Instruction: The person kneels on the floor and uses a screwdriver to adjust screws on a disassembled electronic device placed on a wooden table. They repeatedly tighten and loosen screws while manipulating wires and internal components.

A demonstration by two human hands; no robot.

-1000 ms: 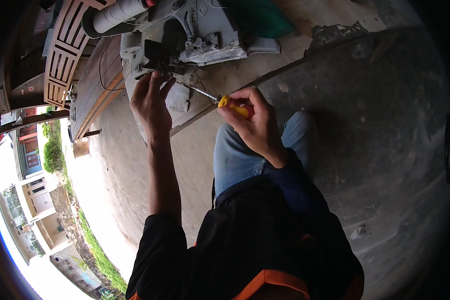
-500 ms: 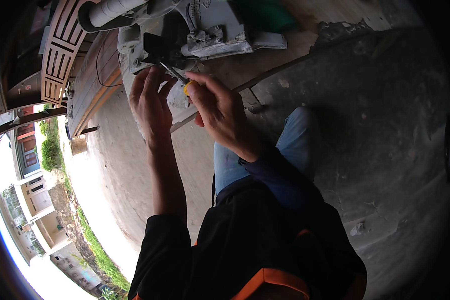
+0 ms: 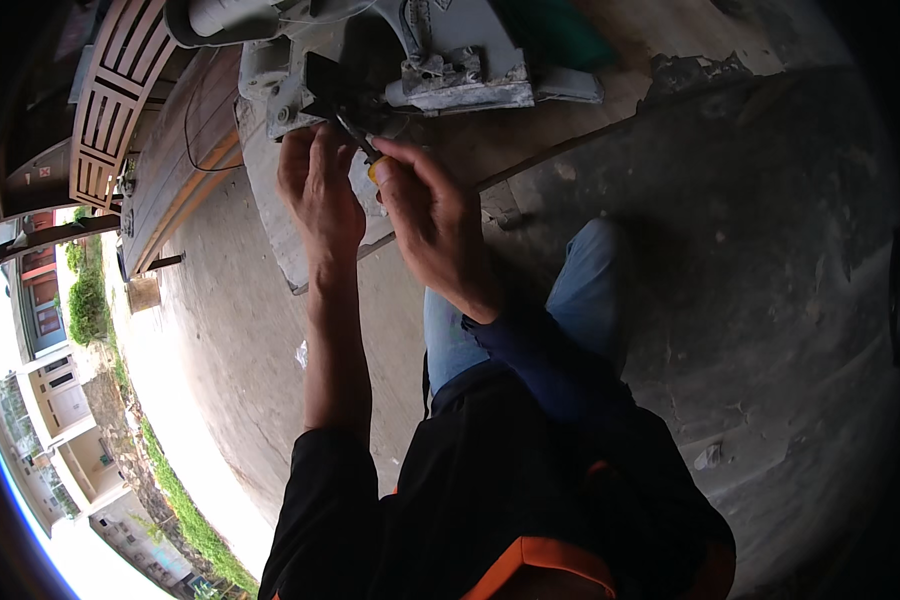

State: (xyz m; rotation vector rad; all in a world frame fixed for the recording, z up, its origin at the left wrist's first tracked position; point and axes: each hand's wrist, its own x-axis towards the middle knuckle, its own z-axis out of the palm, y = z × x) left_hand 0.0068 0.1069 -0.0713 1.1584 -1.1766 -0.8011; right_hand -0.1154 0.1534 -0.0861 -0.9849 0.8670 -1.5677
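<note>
In my right hand (image 3: pixel 430 220) is a screwdriver (image 3: pixel 374 170) with a yellow handle, gripped close to its shaft. Its shaft points up and left, and the tip reaches dark metal parts on a dusty grey machine (image 3: pixel 470 88). My left hand (image 3: pixel 322 205) is raised beside it, fingers bent together just under a dark bracket (image 3: pixel 324 75) of that machine. Whatever those fingertips hold, if anything, is hidden. The exact spot where the screwdriver tip meets the machine is too dark to tell.
The machine rests on a worn board (image 3: pixel 610 95) with a chipped edge. A white roll (image 3: pixel 232 15) is at the top left. Wooden planks (image 3: pixel 175 150) and a slatted wooden panel (image 3: pixel 110 100) stand to the left. Green cloth (image 3: pixel 560 35) lies behind the machine.
My left hand has moved slightly up and right, closer to the dark bracket, its fingers drawn together. The screwdriver now stands steeper, its tip among the dark parts. The view has shifted a little.
</note>
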